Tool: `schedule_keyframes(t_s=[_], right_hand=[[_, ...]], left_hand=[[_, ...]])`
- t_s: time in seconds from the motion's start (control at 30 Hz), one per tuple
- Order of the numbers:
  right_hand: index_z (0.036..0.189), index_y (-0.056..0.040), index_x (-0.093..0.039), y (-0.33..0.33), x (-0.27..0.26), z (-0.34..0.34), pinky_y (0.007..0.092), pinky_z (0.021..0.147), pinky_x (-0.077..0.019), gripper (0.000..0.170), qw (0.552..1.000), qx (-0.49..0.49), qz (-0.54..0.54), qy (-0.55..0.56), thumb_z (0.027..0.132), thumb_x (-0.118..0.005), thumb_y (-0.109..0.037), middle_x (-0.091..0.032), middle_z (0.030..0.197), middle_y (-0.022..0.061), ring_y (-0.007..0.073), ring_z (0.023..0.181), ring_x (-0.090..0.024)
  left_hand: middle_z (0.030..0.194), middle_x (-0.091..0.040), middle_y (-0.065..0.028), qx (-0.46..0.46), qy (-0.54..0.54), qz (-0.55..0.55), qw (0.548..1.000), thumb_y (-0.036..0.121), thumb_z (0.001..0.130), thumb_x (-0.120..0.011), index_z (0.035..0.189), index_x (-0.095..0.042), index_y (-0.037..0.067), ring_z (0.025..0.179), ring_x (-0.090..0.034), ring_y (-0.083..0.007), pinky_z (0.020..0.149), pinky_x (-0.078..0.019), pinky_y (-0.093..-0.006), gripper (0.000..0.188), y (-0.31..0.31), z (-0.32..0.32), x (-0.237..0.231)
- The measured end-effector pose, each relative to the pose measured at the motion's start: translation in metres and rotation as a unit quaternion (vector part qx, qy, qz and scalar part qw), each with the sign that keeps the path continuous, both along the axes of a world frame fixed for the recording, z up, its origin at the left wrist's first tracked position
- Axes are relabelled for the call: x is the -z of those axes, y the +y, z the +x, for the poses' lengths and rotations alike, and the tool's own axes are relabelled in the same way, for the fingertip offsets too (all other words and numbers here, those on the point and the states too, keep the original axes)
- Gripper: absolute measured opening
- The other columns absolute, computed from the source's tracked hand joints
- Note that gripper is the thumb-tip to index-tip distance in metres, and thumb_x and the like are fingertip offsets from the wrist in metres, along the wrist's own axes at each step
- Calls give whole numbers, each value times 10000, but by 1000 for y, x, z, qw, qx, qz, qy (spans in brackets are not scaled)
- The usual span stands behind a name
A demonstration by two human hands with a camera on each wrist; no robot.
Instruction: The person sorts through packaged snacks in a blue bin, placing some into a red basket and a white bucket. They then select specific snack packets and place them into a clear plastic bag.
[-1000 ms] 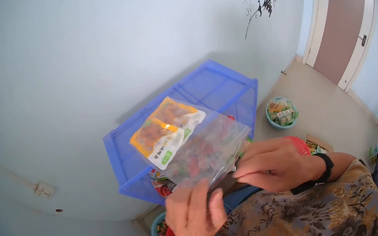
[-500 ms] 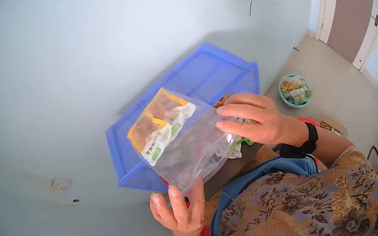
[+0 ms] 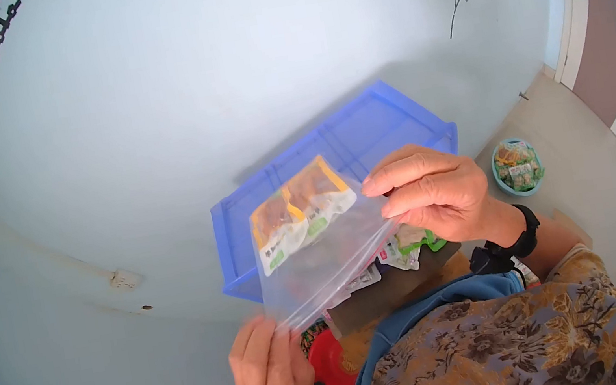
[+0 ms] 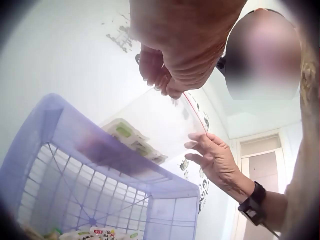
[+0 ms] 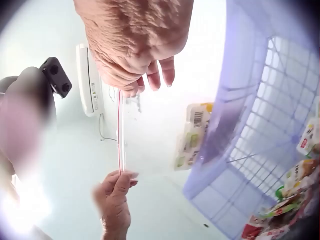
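Nearest, beyond shirt [image 3: 506,346]: pinches one end of the mouth of clear bag [image 3: 315,267] with left hand [image 3: 270,365], low on the near side, and the opposite end with right hand [image 3: 436,193], higher and farther right. Held by both corners, presumably to draw the mouth straight and lay both panels together. Runs red strip [image 5: 119,135] in one line from hand to hand in the right wrist view; cannot confirm a sealed or unsealed mouth.

On left hand: points fingers away from the body, back of hand upward in the head view, thumb pressed against index finger at the corner. On right hand: reaches inward from the right, thumb and index finger together on the bag, remaining fingers spread clear of the strip.

Below, near left hand: shows part of red tub [image 3: 334,368].

At the far end of bag: contains two yellow-and-white packs [image 3: 299,210], overlapping; probably lying there to leave the mouth unobstructed.

Next: overlaps blue crate [image 3: 234,243] behind the packs; cannot confirm contact. Inside crate, below bag: contains loose packets [image 3: 401,254].

Farthest: rests blue tub [image 3: 519,195] of packets on floor [image 3: 578,160], near door [image 3: 607,36].
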State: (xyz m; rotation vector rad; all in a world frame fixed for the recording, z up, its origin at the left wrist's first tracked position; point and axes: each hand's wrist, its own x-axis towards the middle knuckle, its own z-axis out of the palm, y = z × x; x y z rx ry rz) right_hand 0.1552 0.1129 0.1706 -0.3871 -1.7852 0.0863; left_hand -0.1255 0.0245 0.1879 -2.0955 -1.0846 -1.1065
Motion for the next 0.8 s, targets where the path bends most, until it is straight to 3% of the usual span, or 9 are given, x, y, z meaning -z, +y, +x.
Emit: schedule_keyframes(t_s=[0.1, 0.17, 0.27, 0.37, 0.4, 0.5, 0.63, 0.67, 0.8], right_hand=[[943, -4, -664, -16, -30, -10, 311, 748, -552, 83, 990, -101, -59, 73, 879, -718, -8, -689, 1125, 155, 252, 939, -669], [998, 4, -563, -33, -48, -12, 463, 875, -561, 111, 967, -224, -83, 86, 923, -588, 82, -666, 1094, 284, 345, 1038, -684], [1013, 7, -523, -61, -58, -15, 507, 906, -551, 77, 913, -360, -161, 107, 964, -525, 66, -660, 1074, 330, 374, 1034, -691], [1009, 1, -518, -83, -54, -7, 494, 890, -560, 26, 901, -315, -279, 108, 1000, -499, 16, -671, 1044, 336, 389, 1008, -704], [1002, 29, -588, -86, -46, -13, 308, 749, -539, 34, 877, -311, -321, 175, 977, -588, 7, -708, 989, 164, 208, 921, -705], [1007, 12, -594, -93, -25, -11, 307, 750, -540, 37, 847, -309, -392, 184, 970, -593, 15, -704, 964, 123, 181, 906, -701], [1029, -14, -592, -109, -10, -1, 249, 613, -425, 52, 826, -231, -487, 162, 978, -603, -19, -629, 861, 27, 86, 716, -551], [1029, -21, -591, -108, -9, 2, 230, 594, -363, 48, 812, -232, -510, 163, 991, -599, -48, -567, 821, -16, 53, 675, -464], [1024, -26, -589, -112, 15, 2, 217, 616, -364, 45, 817, -216, -507, 171, 1001, -589, -65, -561, 835, -18, 26, 692, -460]], left_hand=[[895, -688, -155, 41, -44, -5, 998, -19, 786, -746, 879, -699, -20, 784, -673, -292, 680, -553, -378, 105, -28, 3, -37], [843, -677, -179, 76, -63, -20, 995, 29, 840, -705, 885, -697, -16, 720, -663, -308, 627, -551, -417, 64, -44, 0, -54], [844, -671, -204, 208, -103, -57, 971, -13, 809, -714, 870, -686, -58, 730, -665, -303, 623, -545, -398, 81, -59, -18, -63], [845, -673, -222, 296, -124, -186, 929, -25, 800, -722, 889, -686, -84, 709, -660, -290, 610, -536, -383, 113, -64, -25, -60], [840, -678, -218, 309, -155, -206, 915, -20, 794, -734, 878, -690, -88, 701, -657, -277, 603, -528, -371, 116, -62, -23, -54], [827, -688, -205, 303, -239, -269, 882, -14, 779, -762, 847, -698, -89, 698, -653, -250, 595, -512, -344, 120, -63, -18, -40], [816, -698, -181, 228, -334, -364, 839, -26, 736, -809, 811, -712, -74, 718, -649, -213, 609, -493, -305, 132, -61, -12, -27], [827, -702, -169, 226, -332, -365, 840, -46, 742, -809, 845, -724, -61, 713, -642, -199, 614, -486, -292, 134, -55, -10, -24], [891, -707, -163, 208, -293, -381, 852, -62, 806, -772, 898, -722, -56, 742, -641, -185, 635, -496, -297, 105, -47, -10, -15]])
